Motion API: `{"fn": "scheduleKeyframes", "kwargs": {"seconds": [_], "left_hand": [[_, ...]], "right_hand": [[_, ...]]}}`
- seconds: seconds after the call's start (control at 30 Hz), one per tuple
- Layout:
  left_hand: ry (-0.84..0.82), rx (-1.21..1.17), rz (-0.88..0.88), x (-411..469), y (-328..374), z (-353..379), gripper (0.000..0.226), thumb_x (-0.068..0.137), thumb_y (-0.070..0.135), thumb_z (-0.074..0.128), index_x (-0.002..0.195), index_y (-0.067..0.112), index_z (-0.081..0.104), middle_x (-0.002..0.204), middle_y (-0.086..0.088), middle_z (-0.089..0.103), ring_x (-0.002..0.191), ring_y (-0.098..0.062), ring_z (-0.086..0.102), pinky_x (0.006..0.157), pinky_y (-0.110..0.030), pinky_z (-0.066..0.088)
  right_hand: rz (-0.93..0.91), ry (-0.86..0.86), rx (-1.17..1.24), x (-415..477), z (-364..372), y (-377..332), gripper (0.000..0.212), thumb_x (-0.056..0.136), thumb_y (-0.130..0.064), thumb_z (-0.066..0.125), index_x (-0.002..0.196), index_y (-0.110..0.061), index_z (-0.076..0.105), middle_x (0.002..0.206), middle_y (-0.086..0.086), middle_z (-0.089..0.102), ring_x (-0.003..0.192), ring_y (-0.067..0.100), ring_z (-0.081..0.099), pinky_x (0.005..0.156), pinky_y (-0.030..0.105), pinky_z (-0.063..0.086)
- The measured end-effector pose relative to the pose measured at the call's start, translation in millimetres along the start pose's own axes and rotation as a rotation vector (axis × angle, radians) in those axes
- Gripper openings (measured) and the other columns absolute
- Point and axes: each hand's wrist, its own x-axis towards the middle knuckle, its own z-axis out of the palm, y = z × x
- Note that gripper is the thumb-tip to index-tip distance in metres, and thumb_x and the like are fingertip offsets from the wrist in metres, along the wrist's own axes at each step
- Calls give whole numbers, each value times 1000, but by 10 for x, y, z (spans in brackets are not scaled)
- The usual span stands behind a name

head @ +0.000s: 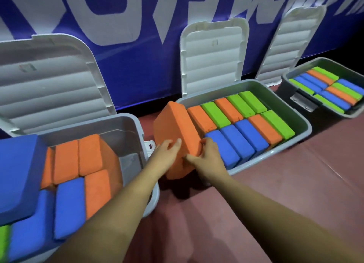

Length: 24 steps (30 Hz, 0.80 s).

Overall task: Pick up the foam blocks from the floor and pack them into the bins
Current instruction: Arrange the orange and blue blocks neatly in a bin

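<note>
Brimming middle bin [307,124] of foam blocks [246,138], 1 orange block [175,122] at rim

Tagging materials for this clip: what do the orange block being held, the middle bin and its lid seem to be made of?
Orange block: probably foam, with matte, finely grainy faces and softly rounded corners.
Middle bin: looks like moulded grey plastic, with smooth walls, a rolled rim and a faint sheen.
Lid: lighter, whitish plastic, apparently rigid, with moulded ribs across its inner face and a mostly matte finish.
</note>
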Motion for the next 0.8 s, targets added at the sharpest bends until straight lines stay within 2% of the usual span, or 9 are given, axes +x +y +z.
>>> {"fn": "scheduleKeyframes", "kwargs": {"seconds": [0.13, 0.2, 0.27, 0.4, 0.5, 0.57, 0.63, 0.7, 0.8], "left_hand": [[207, -416, -87, -90, -107, -334, 61, 86, 52, 66, 131, 15, 46, 122, -3, 58, 114, -26, 59, 98, -34, 45], [84, -821, -163, -147, -148, -533, 62, 82, 59, 66, 123, 14, 53, 119, -8, 67, 102, -27, 67, 98, -48, 50], [15, -1160, -95, -234, -129, -730, 49, 95, 51, 55, 126, 14, 60, 119, -11, 70, 104, -26, 69, 101, -51, 49], [173, -1215, -72, -404, -135, -1148, 48, 101, 49, 40, 125, 13, 63, 118, -7, 71, 104, -21, 70, 91, -41, 55], [180, -1086, -113, -577, -291, -1482, 48, 101, 49, 41, 120, 12, 65, 110, -8, 73, 96, -22, 72, 81, -40, 58], [254, -755, -114, -738, -460, -1791, 42, 101, 44, 46, 110, 9, 66, 97, -7, 74, 82, -24, 71, 67, -39, 60], [501, -248, -88, -861, -819, -2179, 34, 98, 39, 53, 108, 8, 64, 92, -3, 70, 84, -25, 67, 78, -40, 57], [788, 181, -115, -973, -1258, -2536, 33, 91, 32, 63, 113, 6, 62, 105, -11, 67, 105, -31, 59, 95, -40, 44], [925, 408, -380, -1051, -1826, -2827, 65, 78, 37, 75, 125, 1, 50, 127, -29, 49, 123, -42, 41, 104, -49, 32]], "right_hand": [[-168, 279, 304, -14, -225, -517, 52, 75, -41, 74, 118, -24, 47, 112, -3, 57, 104, 15, 58, 89, 35, 50], [-222, 295, 387, -92, -254, -841, 49, 79, -46, 74, 115, -26, 48, 107, -8, 60, 98, 8, 60, 88, 34, 51], [-299, 232, 400, -166, -145, -1127, 51, 78, -51, 76, 115, -28, 50, 108, -8, 62, 99, 7, 61, 89, 37, 52], [-359, 28, 442, -337, 270, -1634, 99, 71, -54, 81, 148, -32, 22, 136, 1, 49, 122, 16, 53, 105, 35, 45], [-351, -4, 388, -422, 520, -1890, 112, 73, -49, 81, 154, -32, 5, 138, 8, 50, 121, 23, 54, 104, 37, 45], [-376, 31, 317, -429, 580, -2004, 108, 75, -53, 76, 154, -31, 6, 136, 9, 54, 119, 27, 56, 101, 42, 46], [-416, 76, 222, -419, 598, -2093, 101, 77, -54, 73, 152, -27, 11, 133, 11, 57, 115, 33, 58, 95, 44, 48], [-487, 136, 131, -409, 632, -2127, 91, 79, -54, 71, 147, -22, 20, 127, 13, 60, 108, 38, 60, 85, 43, 49], [-565, 154, -76, -407, 790, -2113, 78, 80, -56, 66, 140, -22, 28, 113, 15, 61, 96, 41, 61, 71, 41, 44]]}}
